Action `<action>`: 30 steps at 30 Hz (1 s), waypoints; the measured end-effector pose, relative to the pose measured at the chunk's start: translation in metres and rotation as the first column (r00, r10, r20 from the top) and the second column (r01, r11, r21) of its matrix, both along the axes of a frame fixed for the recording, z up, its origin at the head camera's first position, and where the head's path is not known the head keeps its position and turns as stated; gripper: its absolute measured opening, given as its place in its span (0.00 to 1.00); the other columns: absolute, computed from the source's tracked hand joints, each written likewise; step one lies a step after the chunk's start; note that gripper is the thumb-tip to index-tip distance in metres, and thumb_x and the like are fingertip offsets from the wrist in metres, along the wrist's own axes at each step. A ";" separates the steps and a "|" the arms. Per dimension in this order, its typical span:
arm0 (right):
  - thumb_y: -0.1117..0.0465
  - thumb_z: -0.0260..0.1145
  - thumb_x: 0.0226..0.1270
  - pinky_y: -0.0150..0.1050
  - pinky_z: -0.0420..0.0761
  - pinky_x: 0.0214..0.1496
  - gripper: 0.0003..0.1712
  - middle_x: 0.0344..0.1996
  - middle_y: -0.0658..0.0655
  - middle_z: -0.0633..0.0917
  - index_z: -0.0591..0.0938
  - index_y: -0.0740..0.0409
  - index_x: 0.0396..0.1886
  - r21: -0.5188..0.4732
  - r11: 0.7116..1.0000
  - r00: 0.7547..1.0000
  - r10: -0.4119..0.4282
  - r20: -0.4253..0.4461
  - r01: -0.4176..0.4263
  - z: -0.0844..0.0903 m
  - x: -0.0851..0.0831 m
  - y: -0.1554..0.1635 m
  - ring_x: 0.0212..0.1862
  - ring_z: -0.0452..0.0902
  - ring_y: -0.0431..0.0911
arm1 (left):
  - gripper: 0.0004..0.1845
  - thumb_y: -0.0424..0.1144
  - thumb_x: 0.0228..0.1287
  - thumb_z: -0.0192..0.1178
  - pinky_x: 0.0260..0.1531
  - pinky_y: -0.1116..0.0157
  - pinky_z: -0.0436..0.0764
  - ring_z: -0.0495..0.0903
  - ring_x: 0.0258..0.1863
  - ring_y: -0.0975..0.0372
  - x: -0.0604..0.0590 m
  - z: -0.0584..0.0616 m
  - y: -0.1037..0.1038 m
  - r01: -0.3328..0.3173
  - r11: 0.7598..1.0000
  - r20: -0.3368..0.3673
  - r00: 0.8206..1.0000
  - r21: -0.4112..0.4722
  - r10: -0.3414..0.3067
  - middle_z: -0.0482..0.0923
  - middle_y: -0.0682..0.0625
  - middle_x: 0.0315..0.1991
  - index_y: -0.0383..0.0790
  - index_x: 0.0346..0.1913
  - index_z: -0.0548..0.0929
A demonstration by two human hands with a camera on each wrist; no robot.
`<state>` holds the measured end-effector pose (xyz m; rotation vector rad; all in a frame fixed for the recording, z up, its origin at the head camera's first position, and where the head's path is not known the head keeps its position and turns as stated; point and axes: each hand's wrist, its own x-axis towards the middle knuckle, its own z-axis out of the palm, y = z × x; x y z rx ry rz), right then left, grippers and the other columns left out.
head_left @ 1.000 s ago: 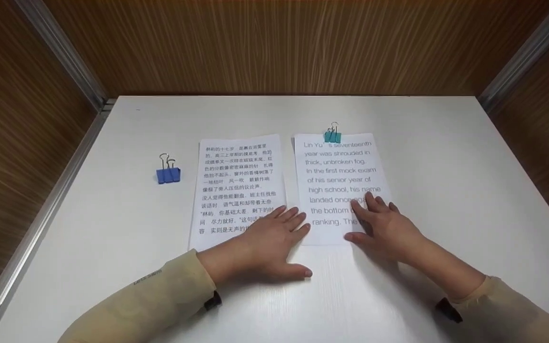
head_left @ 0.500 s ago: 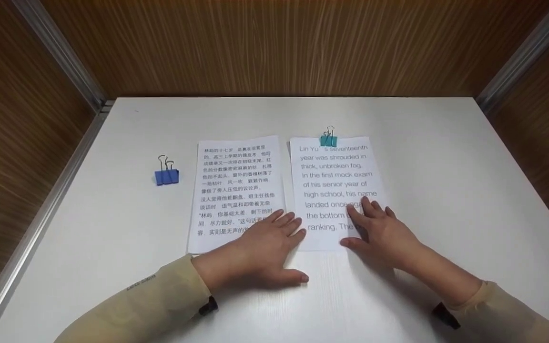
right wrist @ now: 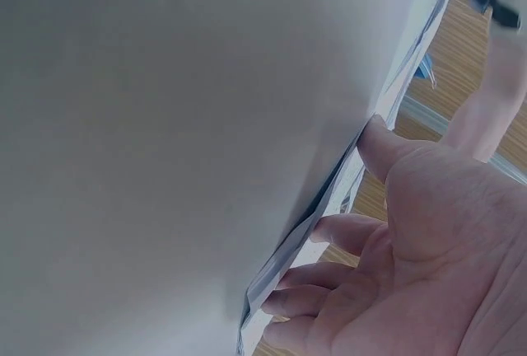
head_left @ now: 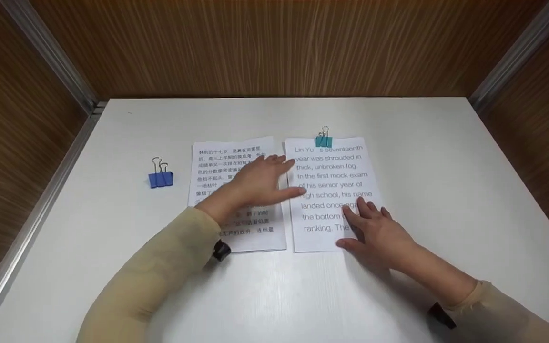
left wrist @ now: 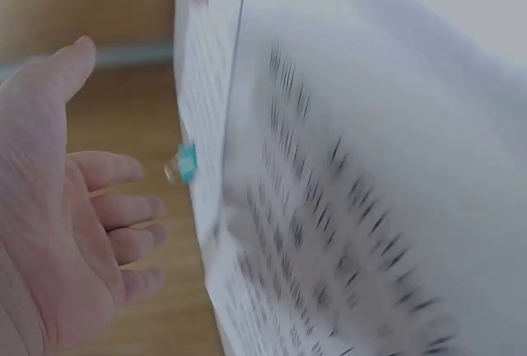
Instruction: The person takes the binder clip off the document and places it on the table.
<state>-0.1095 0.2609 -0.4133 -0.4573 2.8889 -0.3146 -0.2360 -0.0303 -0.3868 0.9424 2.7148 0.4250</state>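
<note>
The head view is taking in the whole white table [head_left: 446, 157], walled by wood-grain panels [head_left: 274, 47]. A blue binder clip [head_left: 160, 178] is lying alone toward the left edge, well apart from the papers; neither wrist view is showing it. Just right of it, near the table's middle, a sheet of Chinese text [head_left: 217, 157] is lying flat. Right beside that, edges nearly touching, an English sheet [head_left: 336, 162] is lying, with a teal binder clip [head_left: 323, 138] gripping its far edge.

The left wrist view is showing what the head view cannot: the palm of the left hand [left wrist: 58, 241] hanging above the blurred print of the Chinese sheet [left wrist: 346, 232], with the teal clip [left wrist: 186, 162] visible past the fingers. The right wrist view is showing the right palm side-on against the paper's edge [right wrist: 346, 183].

Both sheets are white with dark print, the English one in large letters.

The left hand [head_left: 255, 181] is reaching flat over the upper half of the Chinese sheet, fingers straight and spread, thumb stretching across onto the English sheet; it is gripping nothing, and whether it is touching the paper I cannot tell. The right hand [head_left: 374, 231] is resting open on the near right part of the English sheet, fingers extended and pressing it to the table, holding nothing.
</note>
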 end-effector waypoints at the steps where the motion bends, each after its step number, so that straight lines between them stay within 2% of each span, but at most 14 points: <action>1: 0.40 0.71 0.73 0.71 0.58 0.77 0.48 0.78 0.78 0.61 0.67 0.61 0.81 -0.001 1.000 1.000 -0.001 -0.001 0.001 0.000 0.000 0.000 0.78 0.57 0.74 | 0.53 0.79 0.70 0.45 0.82 0.46 0.51 0.54 0.83 0.47 -0.009 -0.001 0.001 -0.027 1.000 0.014 1.000 0.014 0.027 0.56 0.41 0.84 0.45 0.85 0.59; 3: 0.40 0.71 0.73 0.71 0.58 0.77 0.48 0.78 0.77 0.62 0.68 0.61 0.81 -0.002 1.000 1.000 -0.004 -0.001 0.004 -0.001 0.000 0.000 0.78 0.58 0.74 | 0.53 0.79 0.70 0.46 0.82 0.46 0.52 0.53 0.84 0.47 -0.024 -0.004 0.002 -0.071 0.997 0.039 0.997 0.032 0.069 0.55 0.41 0.84 0.46 0.86 0.58; 6: 0.40 0.71 0.72 0.72 0.59 0.77 0.48 0.78 0.77 0.62 0.68 0.61 0.81 -0.007 1.000 1.000 -0.004 -0.001 0.004 -0.001 0.000 0.000 0.78 0.58 0.74 | 0.53 0.78 0.70 0.48 0.81 0.46 0.52 0.50 0.84 0.46 -0.042 -0.011 0.005 -0.101 0.995 0.058 0.993 0.027 0.099 0.53 0.41 0.85 0.47 0.86 0.57; 11: 0.39 0.71 0.72 0.72 0.59 0.77 0.49 0.78 0.77 0.62 0.68 0.61 0.81 -0.014 1.000 1.000 -0.009 0.003 0.009 0.000 0.000 -0.001 0.78 0.58 0.74 | 0.52 0.76 0.71 0.50 0.82 0.46 0.49 0.46 0.85 0.45 -0.058 -0.023 0.010 -0.111 0.994 0.073 0.991 -0.024 0.112 0.49 0.39 0.85 0.50 0.87 0.55; 15: 0.39 0.71 0.72 0.72 0.59 0.77 0.48 0.78 0.77 0.62 0.69 0.61 0.81 -0.016 1.000 1.000 -0.012 0.002 0.012 0.001 0.000 -0.001 0.78 0.58 0.74 | 0.52 0.78 0.70 0.48 0.82 0.46 0.45 0.43 0.85 0.44 -0.060 -0.028 0.014 -0.112 0.992 0.080 0.990 -0.054 0.116 0.47 0.39 0.86 0.51 0.87 0.54; 18: 0.40 0.72 0.72 0.72 0.59 0.77 0.48 0.78 0.77 0.62 0.69 0.61 0.81 -0.019 1.000 1.000 -0.011 0.000 0.011 0.002 0.000 -0.001 0.78 0.58 0.74 | 0.53 0.79 0.69 0.46 0.83 0.48 0.42 0.39 0.86 0.45 -0.057 -0.030 0.016 -0.121 0.991 0.091 0.988 -0.047 0.125 0.45 0.40 0.86 0.52 0.87 0.53; 22: 0.41 0.72 0.72 0.72 0.59 0.77 0.47 0.78 0.78 0.63 0.69 0.61 0.80 -0.030 1.000 1.000 -0.008 -0.006 0.008 0.002 0.000 0.000 0.77 0.59 0.74 | 0.53 0.80 0.69 0.45 0.83 0.51 0.38 0.38 0.86 0.46 -0.055 -0.031 0.021 -0.119 0.993 0.099 0.988 0.003 0.118 0.46 0.40 0.86 0.53 0.87 0.53; 25: 0.41 0.73 0.71 0.73 0.59 0.76 0.47 0.77 0.79 0.63 0.70 0.62 0.80 -0.049 0.999 1.000 0.002 -0.023 -0.003 0.002 0.001 0.000 0.77 0.60 0.75 | 0.53 0.79 0.69 0.48 0.83 0.53 0.37 0.40 0.86 0.46 -0.054 -0.033 0.024 -0.130 0.988 0.117 0.986 0.079 0.120 0.49 0.40 0.85 0.53 0.87 0.54; 28: 0.42 0.74 0.70 0.73 0.60 0.75 0.47 0.76 0.80 0.64 0.71 0.63 0.79 -0.062 0.998 0.999 0.013 -0.039 -0.015 0.001 0.001 0.000 0.76 0.61 0.75 | 0.51 0.75 0.69 0.57 0.83 0.55 0.41 0.45 0.85 0.49 -0.054 -0.035 0.025 -0.192 0.961 0.182 0.971 0.201 0.156 0.55 0.44 0.85 0.54 0.87 0.56; 30: 0.42 0.74 0.70 0.74 0.61 0.75 0.47 0.76 0.80 0.65 0.71 0.64 0.79 -0.054 0.998 0.999 0.020 -0.043 -0.022 0.001 0.001 0.000 0.75 0.62 0.76 | 0.48 0.68 0.69 0.63 0.83 0.57 0.47 0.51 0.84 0.53 -0.054 -0.036 0.026 -0.246 0.922 0.238 0.955 0.299 0.178 0.61 0.50 0.83 0.56 0.86 0.59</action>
